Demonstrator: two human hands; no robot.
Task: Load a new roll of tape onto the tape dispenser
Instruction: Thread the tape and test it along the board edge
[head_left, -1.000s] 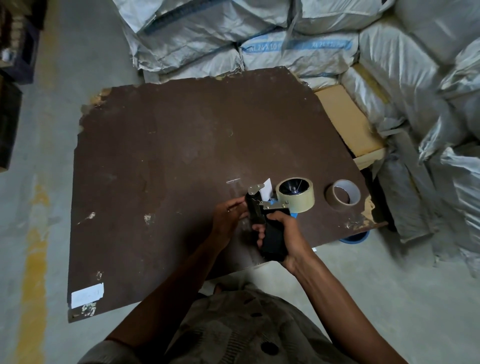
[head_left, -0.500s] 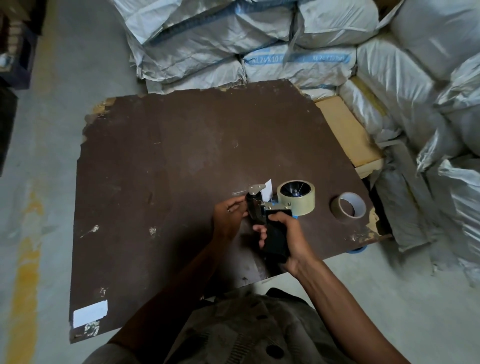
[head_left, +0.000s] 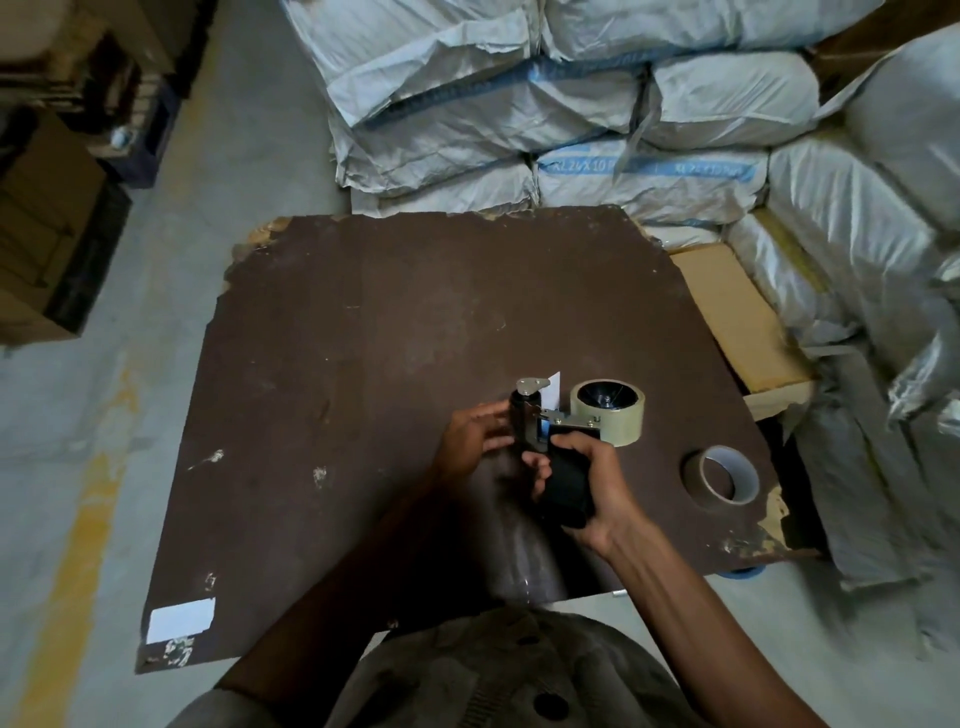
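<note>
With the roll already seated on the dispenser above the table, keep the right hand clamped on the handle while the left hand's straight fingers thread tape past the roller.

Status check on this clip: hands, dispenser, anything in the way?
Right hand grips dispenser handle. Left hand fingers at its front roller. Tape roll mounted. Spare roll lies apart on board, nothing blocking.

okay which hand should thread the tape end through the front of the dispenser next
Left. The left hand already rests at the tape dispenser front by the roller, holding nothing; the right hand grips the handle.
</note>
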